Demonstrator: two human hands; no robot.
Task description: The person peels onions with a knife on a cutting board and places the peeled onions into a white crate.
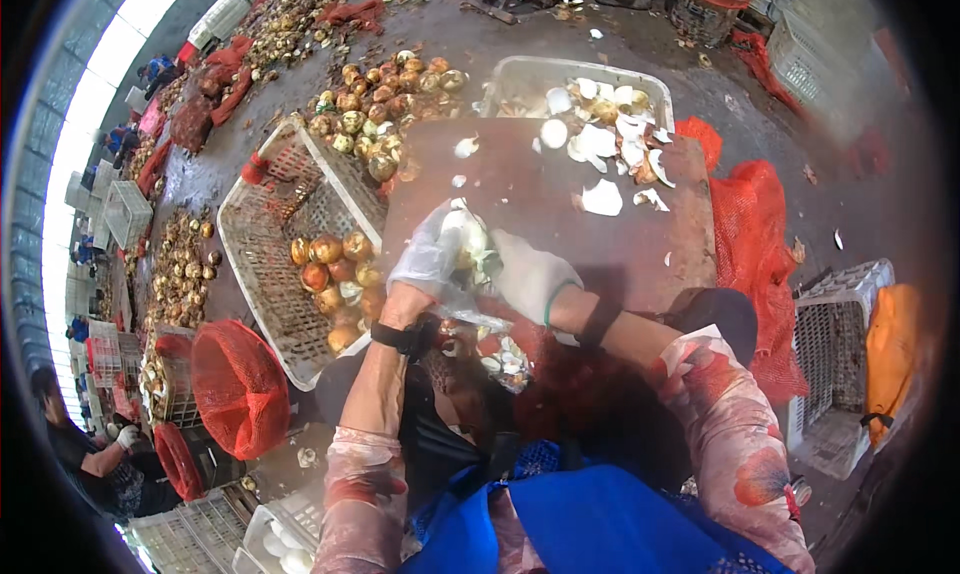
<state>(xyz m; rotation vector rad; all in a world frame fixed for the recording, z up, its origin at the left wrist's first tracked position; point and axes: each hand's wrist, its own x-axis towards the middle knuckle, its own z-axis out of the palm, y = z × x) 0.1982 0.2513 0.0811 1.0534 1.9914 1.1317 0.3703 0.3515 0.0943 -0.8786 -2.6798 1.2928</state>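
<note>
On the reddish-brown board (560, 229) in front of me, my left hand (425, 252), in a thin whitish glove, is closed around a pale, partly peeled onion (468, 236). My right hand (530, 274), in a white knit glove, presses against the onion's right side with its fingers curled in. What its fingers grip, if anything, is hidden. Loose skin hangs off the onion near both hands. White onion peels (602, 198) lie on the far right of the board, and small scraps lie beyond my left hand. More peelings (508, 364) have gathered below the board's near edge.
A white crate (270, 304) with brown onions (335, 264) leans at my left. Behind the board stands a white tub (575, 66) of peels. Red mesh sacks (750, 244) hang at the right, near a grey crate (835, 374). A person (105, 454) sits far left.
</note>
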